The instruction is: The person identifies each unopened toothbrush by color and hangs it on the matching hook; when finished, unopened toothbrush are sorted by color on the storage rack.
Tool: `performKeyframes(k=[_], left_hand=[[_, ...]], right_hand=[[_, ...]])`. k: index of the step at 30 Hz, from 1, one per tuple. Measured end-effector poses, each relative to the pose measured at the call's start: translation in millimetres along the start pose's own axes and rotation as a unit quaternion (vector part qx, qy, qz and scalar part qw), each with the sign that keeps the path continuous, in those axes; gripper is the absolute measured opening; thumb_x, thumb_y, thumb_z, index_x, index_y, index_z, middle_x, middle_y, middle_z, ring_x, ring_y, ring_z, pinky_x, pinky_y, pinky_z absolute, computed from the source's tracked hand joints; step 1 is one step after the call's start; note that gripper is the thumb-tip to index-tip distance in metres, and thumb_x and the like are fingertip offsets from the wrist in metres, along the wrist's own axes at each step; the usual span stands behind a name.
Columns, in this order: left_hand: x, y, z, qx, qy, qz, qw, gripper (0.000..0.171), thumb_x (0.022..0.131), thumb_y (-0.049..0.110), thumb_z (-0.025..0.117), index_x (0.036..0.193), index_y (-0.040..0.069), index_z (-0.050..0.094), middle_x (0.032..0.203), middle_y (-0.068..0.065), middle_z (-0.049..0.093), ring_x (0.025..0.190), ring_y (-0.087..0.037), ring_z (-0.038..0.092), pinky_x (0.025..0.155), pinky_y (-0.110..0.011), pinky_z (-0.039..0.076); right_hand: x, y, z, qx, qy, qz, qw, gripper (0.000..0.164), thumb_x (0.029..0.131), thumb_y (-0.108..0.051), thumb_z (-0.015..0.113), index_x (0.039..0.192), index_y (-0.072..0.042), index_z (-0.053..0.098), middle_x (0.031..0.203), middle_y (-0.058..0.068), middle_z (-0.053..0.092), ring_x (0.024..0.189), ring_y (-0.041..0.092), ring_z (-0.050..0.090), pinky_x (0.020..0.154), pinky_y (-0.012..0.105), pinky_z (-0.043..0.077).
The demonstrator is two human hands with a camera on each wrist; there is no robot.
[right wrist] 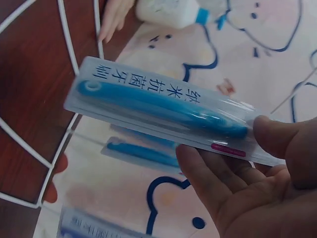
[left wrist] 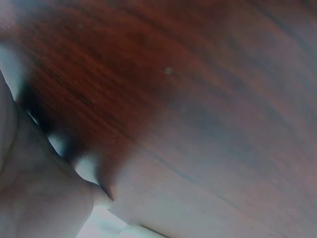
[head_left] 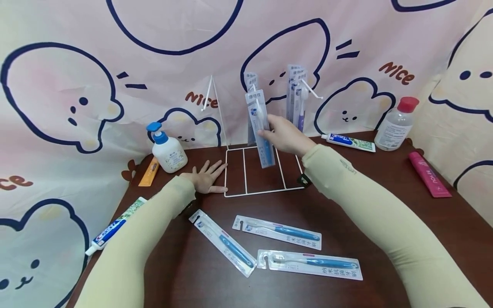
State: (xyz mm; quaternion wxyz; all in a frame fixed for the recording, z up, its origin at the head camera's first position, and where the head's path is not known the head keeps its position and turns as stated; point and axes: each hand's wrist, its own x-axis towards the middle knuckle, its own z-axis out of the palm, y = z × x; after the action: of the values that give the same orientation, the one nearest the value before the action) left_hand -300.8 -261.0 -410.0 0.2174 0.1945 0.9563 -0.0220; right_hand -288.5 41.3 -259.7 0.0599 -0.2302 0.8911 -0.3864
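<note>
My right hand [head_left: 286, 134] pinches a blister-packed blue toothbrush [head_left: 265, 147] between thumb and fingers, holding it upright at the middle hook of a white wire rack [head_left: 245, 171]. In the right wrist view, the thumb lies on one face of the toothbrush pack [right wrist: 158, 111] and the fingers lie behind it. Other packs [head_left: 250, 79] hang behind it. Whether the held pack's hole is on the hook is hard to tell. My left hand [head_left: 208, 177] rests flat with spread fingers on the table, fingertips at the rack's left base wire. Several purple-handled toothbrush packs [head_left: 296, 96] hang on the right hook.
Three blue toothbrush packs, a slanted one [head_left: 223, 243], an upper one [head_left: 277, 232] and a lower one [head_left: 310, 265], lie in front. Around stand or lie a pump bottle [head_left: 169, 154], toothpaste tubes [head_left: 348, 142], an orange tube [head_left: 149, 172], a red-capped bottle [head_left: 394, 128] and a pink tube [head_left: 429, 175].
</note>
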Motion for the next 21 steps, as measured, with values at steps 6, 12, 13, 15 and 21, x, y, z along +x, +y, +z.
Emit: performKeyframes(k=[6,12,13,15,21], left_hand=[[1.0,0.3,3.0,0.0,0.001,-0.004,1.0,0.097,0.076,0.08,0.033,0.147,0.03,-0.011,0.153,-0.001,-0.014,0.136,-0.039,-0.009,0.094,-0.071,0.006],[1.2,0.0,3.5,0.008,0.001,-0.006,1.0,0.098,0.074,0.082,0.03,0.146,0.031,-0.013,0.152,0.001,-0.015,0.136,-0.037,-0.01,0.095,-0.07,0.005],[1.5,0.2,4.0,0.009,0.0,-0.006,0.9999,0.098,0.074,0.082,0.029,0.146,0.031,-0.013,0.152,0.001,-0.016,0.136,-0.037,-0.01,0.095,-0.07,0.005],[2.3,0.0,4.9,0.011,-0.001,-0.005,0.9999,0.098,0.074,0.082,0.029,0.146,0.03,-0.013,0.152,0.0,-0.016,0.136,-0.038,-0.01,0.095,-0.07,0.005],[4.4,-3.7,5.8,0.001,0.0,-0.003,1.0,0.099,0.074,0.081,0.031,0.146,0.03,-0.012,0.153,-0.001,-0.015,0.136,-0.039,-0.009,0.094,-0.071,0.003]], right_hand=[[27,1,-5,-0.007,0.0,0.025,1.0,0.042,0.097,-0.026,0.047,0.134,-0.009,0.04,0.127,0.014,0.052,0.106,0.025,0.056,0.078,0.039,0.049],[38,1,-5,0.001,-0.003,0.044,0.999,0.045,0.098,-0.027,0.044,0.139,-0.01,0.036,0.132,0.014,0.049,0.114,0.029,0.052,0.085,0.042,0.046],[39,2,-5,0.002,-0.004,0.048,0.999,0.046,0.097,-0.028,0.044,0.139,-0.01,0.035,0.132,0.014,0.048,0.114,0.029,0.051,0.085,0.042,0.046],[39,3,-5,0.001,-0.003,0.054,0.999,0.047,0.097,-0.029,0.045,0.139,-0.011,0.035,0.133,0.013,0.048,0.115,0.029,0.051,0.087,0.043,0.045],[31,9,-9,-0.004,0.007,0.055,0.998,0.042,0.093,-0.034,0.052,0.128,-0.012,0.045,0.118,0.008,0.055,0.103,0.022,0.056,0.079,0.037,0.048]])
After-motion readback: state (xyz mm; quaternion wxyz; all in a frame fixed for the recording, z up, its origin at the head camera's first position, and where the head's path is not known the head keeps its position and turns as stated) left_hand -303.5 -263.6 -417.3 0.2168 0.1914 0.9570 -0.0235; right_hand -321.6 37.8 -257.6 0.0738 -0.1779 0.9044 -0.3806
